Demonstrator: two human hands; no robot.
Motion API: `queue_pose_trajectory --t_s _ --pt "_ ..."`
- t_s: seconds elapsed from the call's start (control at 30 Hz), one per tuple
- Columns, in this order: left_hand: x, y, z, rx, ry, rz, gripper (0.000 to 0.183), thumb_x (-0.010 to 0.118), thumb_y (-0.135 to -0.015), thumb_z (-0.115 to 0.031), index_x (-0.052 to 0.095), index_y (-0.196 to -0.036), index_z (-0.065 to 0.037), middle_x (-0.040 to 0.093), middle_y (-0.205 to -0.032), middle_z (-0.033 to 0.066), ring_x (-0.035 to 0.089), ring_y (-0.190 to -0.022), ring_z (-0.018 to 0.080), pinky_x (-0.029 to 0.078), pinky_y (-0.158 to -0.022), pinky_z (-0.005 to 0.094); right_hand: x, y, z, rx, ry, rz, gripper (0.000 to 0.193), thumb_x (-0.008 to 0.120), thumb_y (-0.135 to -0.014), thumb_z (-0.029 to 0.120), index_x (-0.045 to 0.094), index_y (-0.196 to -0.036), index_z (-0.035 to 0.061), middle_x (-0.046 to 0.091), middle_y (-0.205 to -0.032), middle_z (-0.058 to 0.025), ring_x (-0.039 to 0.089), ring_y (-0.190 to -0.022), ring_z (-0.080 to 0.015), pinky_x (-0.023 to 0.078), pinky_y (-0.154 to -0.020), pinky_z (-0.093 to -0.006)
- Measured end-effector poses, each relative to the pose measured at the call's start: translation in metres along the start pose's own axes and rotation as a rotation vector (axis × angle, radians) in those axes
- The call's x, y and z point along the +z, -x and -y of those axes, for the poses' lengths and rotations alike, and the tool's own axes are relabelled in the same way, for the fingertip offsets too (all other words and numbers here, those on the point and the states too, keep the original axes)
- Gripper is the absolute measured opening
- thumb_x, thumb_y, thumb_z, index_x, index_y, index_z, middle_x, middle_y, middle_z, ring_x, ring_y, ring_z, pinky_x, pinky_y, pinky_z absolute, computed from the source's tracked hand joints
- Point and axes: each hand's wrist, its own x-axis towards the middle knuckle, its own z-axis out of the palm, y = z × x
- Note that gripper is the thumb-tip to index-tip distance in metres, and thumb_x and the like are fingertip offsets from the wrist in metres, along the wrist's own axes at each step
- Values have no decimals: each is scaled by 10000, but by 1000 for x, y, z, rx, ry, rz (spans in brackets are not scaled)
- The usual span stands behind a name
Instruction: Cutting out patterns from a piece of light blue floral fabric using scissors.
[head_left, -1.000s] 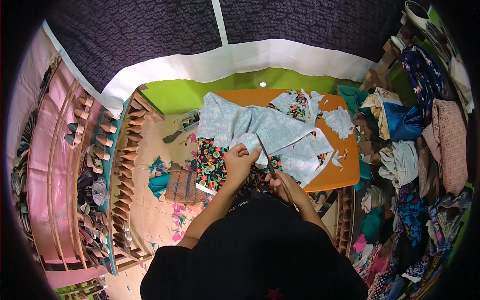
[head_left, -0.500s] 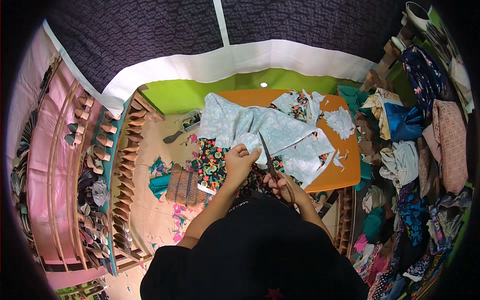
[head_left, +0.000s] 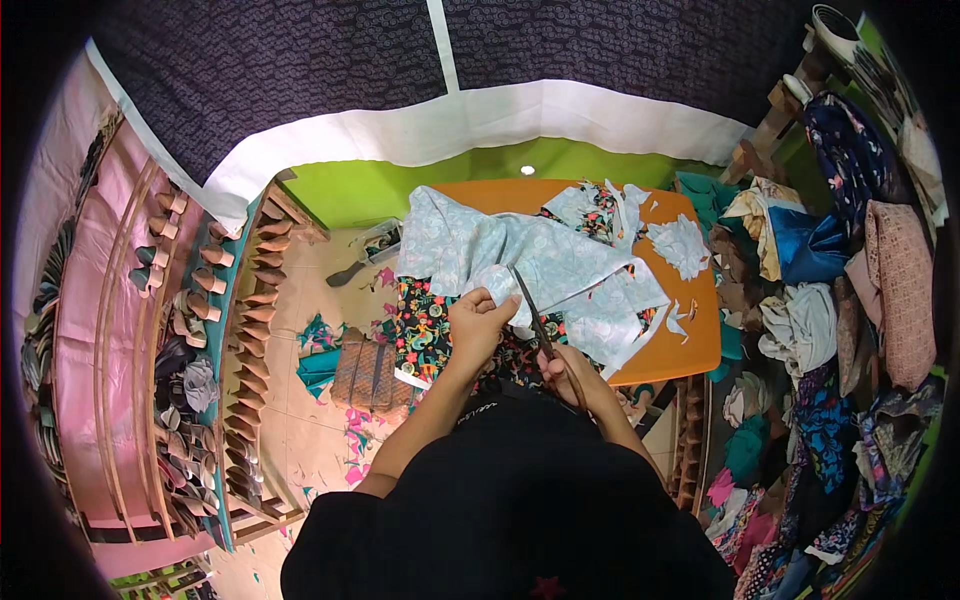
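Observation:
A large piece of floral fabric (head_left: 470, 235), pale on its reverse and black with bright flowers on its face, lies spread over an orange table (head_left: 690, 345). Near the table's front, my left hand (head_left: 478, 322) pinches a small pale piece of the fabric (head_left: 497, 284) between thumb and fingers. My right hand (head_left: 565, 372) is wrapped round the handles of dark scissors (head_left: 541, 332). Their blades point up and left, with the tips at the edge of the piece in my left hand. Part of the handles is hidden by my fingers.
Pale fabric scraps (head_left: 680, 245) lie on the table's right side, with a floral offcut (head_left: 590, 215) behind. Racks of shoe forms (head_left: 255, 360) stand at left. Heaped cloth (head_left: 800, 330) fills the right side. A brown patterned bag (head_left: 365, 372) and coloured snippets lie on the floor.
The scissors and my right hand have shifted slightly, and the blades look closer together. My left hand and the fabric are almost unmoved.

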Motion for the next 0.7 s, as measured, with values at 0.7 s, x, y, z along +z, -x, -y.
queue_pose_trajectory --t_s 0.7 --pt "3 2 -2 -40 -5 3 249 664 -695 -52 452 -565 -55 439 -499 -67 335 -426 -7 228 -385 172 -1 3 0 106 18 -21 624 379 -763 646 416 -657 33 435 -567 -32 433 -532 -143 367 -506 -273"
